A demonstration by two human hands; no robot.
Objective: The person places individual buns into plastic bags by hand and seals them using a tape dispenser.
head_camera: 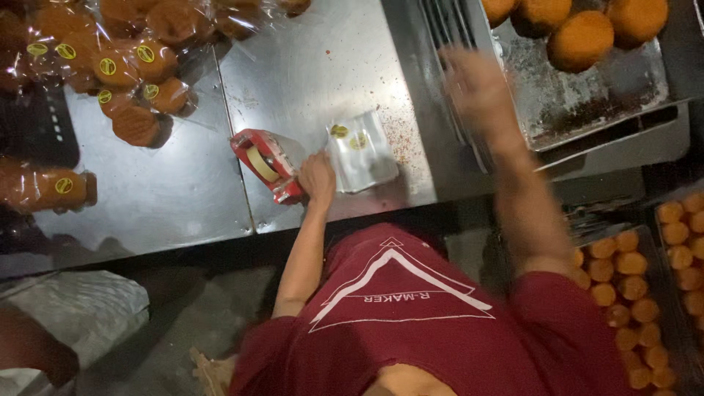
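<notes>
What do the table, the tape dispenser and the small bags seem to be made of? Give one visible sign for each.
Table: probably stainless steel, with a dull grey sheen, soft reflections and a seam between sheets.
Tape dispenser: seems glossy red plastic, moulded in shape, holding a pale tape roll.
Small bags: look like thin clear plastic film, shiny and see-through, with yellow stickers. The left hand rests beside them.

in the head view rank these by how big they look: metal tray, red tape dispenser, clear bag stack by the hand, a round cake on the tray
1. metal tray
2. clear bag stack
3. red tape dispenser, close to the bags, so unsure
4. round cake
Left hand rests between dispenser and bags.
</notes>
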